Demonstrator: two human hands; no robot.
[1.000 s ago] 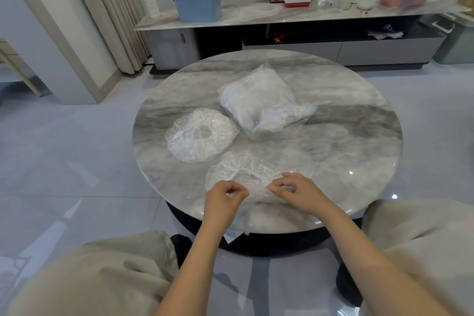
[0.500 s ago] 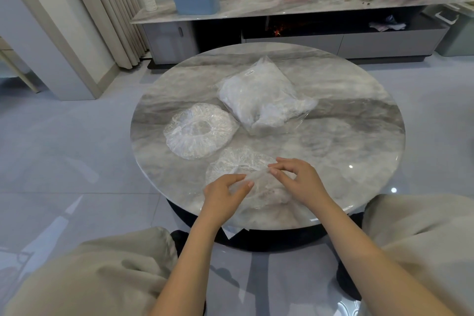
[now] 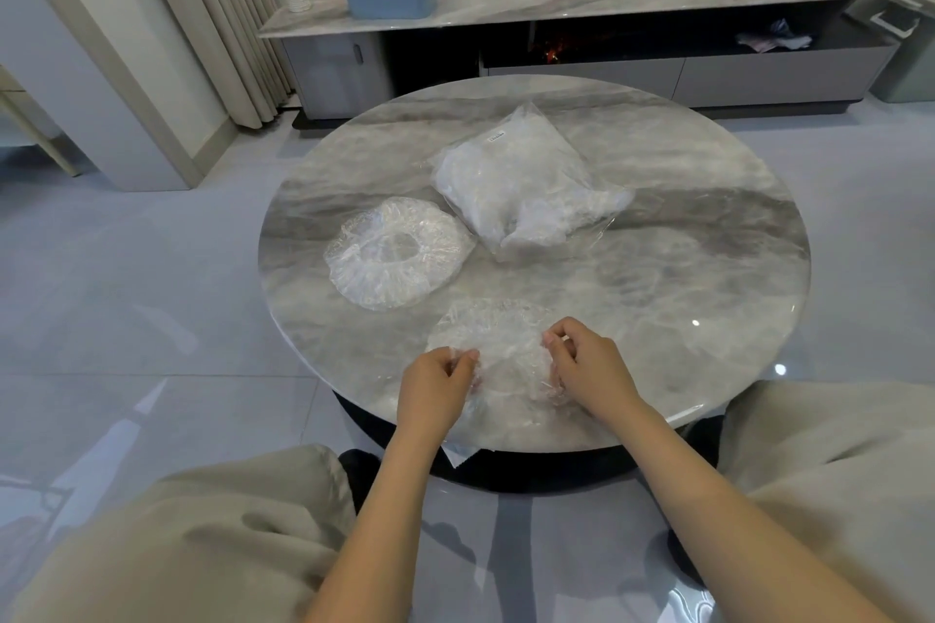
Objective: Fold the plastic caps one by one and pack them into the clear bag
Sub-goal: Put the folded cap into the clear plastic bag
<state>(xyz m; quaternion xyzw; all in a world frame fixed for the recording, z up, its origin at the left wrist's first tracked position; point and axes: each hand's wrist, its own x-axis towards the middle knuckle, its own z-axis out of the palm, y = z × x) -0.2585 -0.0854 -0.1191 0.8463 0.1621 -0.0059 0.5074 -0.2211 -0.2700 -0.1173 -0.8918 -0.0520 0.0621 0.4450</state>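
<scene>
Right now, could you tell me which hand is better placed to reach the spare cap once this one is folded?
Probably the left hand. The spare cap lies on its side of the table; the right hand would have to cross over.

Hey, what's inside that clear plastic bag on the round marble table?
The clear plastic bag is stuffed with crumpled whitish translucent plastic, apparently folded caps. Their number cannot be told; they overlap and hide one another.
</scene>
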